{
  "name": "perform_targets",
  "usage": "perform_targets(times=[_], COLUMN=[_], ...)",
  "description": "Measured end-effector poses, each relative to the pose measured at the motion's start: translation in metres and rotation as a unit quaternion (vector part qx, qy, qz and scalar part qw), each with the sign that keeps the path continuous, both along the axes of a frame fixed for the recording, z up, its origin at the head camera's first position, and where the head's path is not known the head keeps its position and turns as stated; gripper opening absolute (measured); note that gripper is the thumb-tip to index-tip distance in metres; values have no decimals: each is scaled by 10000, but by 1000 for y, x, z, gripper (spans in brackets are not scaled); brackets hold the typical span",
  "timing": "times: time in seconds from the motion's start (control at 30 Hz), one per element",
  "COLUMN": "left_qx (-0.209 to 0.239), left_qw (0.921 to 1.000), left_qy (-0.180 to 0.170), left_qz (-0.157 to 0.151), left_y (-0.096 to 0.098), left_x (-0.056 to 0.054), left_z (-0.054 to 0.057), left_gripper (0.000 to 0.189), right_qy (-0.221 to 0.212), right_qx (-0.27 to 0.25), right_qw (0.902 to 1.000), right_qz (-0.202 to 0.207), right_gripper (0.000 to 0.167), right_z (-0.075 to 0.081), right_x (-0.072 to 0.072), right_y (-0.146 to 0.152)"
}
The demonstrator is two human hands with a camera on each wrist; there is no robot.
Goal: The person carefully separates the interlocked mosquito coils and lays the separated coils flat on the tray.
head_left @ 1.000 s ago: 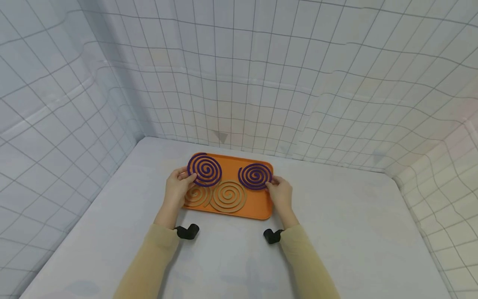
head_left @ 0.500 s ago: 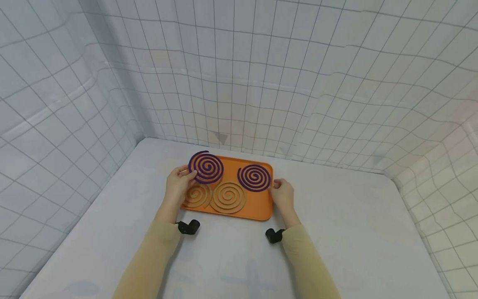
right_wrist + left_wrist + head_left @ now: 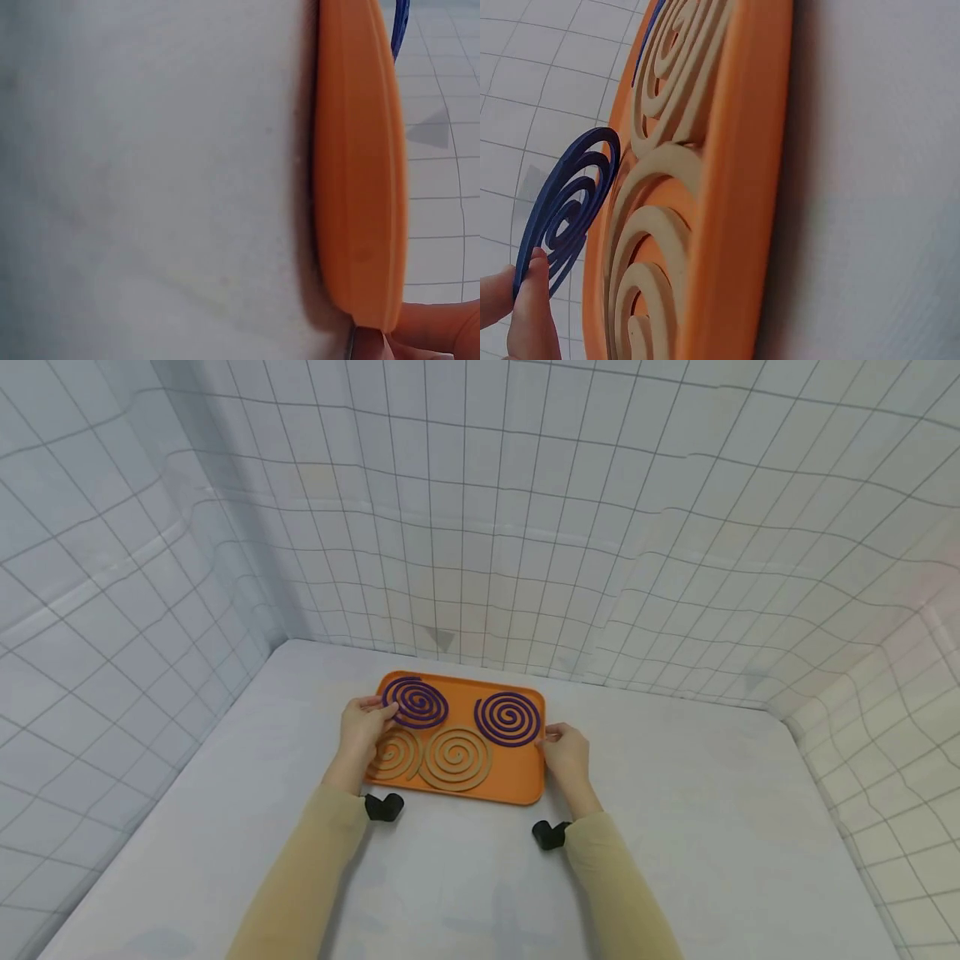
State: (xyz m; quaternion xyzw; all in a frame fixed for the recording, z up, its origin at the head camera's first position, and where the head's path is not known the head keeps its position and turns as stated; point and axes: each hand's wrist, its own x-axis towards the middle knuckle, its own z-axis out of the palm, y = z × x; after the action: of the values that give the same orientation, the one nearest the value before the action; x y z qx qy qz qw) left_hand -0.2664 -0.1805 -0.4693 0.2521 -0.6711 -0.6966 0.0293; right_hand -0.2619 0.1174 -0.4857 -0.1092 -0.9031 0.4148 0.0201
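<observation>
In the head view, my left hand point(image 3: 362, 731) pinches the left edge of a purple mosquito coil point(image 3: 417, 703). The left wrist view shows this coil point(image 3: 566, 210) tilted up, held between thumb and fingertip. A second purple mosquito coil point(image 3: 507, 719) lies at the right of the orange tray point(image 3: 517, 785). My right hand point(image 3: 567, 756) is at the tray's right rim, its fingers gripping the edge. Two tan mosquito coils point(image 3: 456, 758) lie side by side along the tray's near side; my left hand partly covers the left one.
The tray rests on a white-covered table point(image 3: 697, 810). A white grid-patterned sheet point(image 3: 480, 527) hangs behind and along both sides. A black wrist camera point(image 3: 385, 807) sits on the left wrist and another black camera point(image 3: 551, 835) on the right.
My right hand has let go of the right purple coil and shifted to the tray's rim. The left purple coil rose slightly, then came down and tilted flatter, still in my left hand.
</observation>
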Motion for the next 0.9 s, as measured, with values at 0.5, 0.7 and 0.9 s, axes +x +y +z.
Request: perform_targets(times=[0.5, 0.7, 0.9], left_qx=[-1382, -2208, -2348], left_qw=[9894, 9704, 9647], left_qy=[-86, -146, -36], left_qz=[-433, -964, -1193], left_y=[-2, 2, 6], left_x=[-7, -10, -14], left_z=[-5, -6, -9], left_gripper=[47, 49, 49], right_qy=[-133, -140, -107], right_qx=[-374, -399, -374], right_qw=[9992, 9991, 9992], right_qz=[-29, -55, -42], right_gripper=[27, 27, 27], right_z=[-4, -5, -7], right_x=[0, -1, -1], right_y=[6, 8, 8])
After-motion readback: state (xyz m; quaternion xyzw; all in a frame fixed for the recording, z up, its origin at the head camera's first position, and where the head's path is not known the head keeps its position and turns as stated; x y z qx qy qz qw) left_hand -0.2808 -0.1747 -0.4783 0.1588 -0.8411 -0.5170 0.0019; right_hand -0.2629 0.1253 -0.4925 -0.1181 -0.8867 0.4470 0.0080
